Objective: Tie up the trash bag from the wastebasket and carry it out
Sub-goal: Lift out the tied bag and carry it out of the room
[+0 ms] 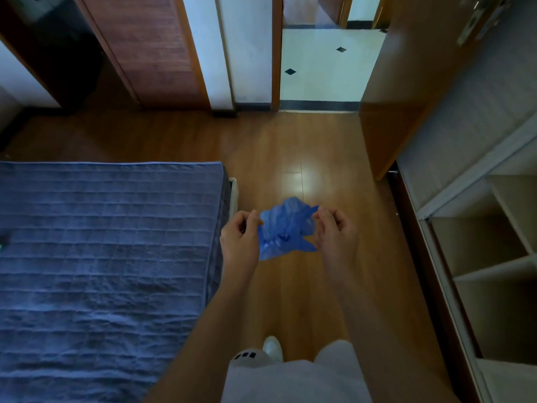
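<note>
A small blue plastic trash bag (pixel 286 228) hangs in the air between my two hands, above the wooden floor. My left hand (pixel 239 237) pinches the bag's left edge with fingers closed. My right hand (pixel 334 231) pinches the right edge the same way. The top of the bag is bunched and crumpled between them, and a knot-like twist shows near its middle. No wastebasket can be made out clearly; only a white rim (pixel 234 196) peeks out beside the bed corner.
A bed with a blue quilted cover (pixel 101 257) fills the left side. An open wooden door (pixel 406 91) and white shelving (pixel 479 257) stand on the right. Ahead, a doorway (pixel 322 68) opens onto a white tiled floor. My white shoe (pixel 273 347) is below.
</note>
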{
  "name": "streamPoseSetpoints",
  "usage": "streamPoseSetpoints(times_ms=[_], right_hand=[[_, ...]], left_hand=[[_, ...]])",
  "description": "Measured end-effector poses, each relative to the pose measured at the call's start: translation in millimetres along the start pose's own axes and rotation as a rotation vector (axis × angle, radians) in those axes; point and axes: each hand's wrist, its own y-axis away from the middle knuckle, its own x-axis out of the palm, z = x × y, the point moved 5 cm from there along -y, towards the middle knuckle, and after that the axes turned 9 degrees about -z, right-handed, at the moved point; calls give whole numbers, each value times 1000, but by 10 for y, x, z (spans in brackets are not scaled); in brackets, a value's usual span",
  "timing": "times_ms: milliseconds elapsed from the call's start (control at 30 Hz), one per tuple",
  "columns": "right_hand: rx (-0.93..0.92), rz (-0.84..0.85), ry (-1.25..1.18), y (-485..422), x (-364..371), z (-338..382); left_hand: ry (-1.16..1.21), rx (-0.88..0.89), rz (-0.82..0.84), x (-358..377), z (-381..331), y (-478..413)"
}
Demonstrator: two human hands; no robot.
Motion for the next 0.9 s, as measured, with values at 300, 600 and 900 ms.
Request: streamPoseSetpoints(times_ms=[300, 600, 900], right_hand=[[1, 33, 39, -846, 533, -17], [35, 150, 29, -2239, 1267, 106], [-62, 163, 93, -3599, 1940, 470]], left_hand=[[19, -28, 7, 431, 74, -788], [-51, -55, -25, 1305, -31, -1885], [-106, -67, -152, 2147, -286, -2984]])
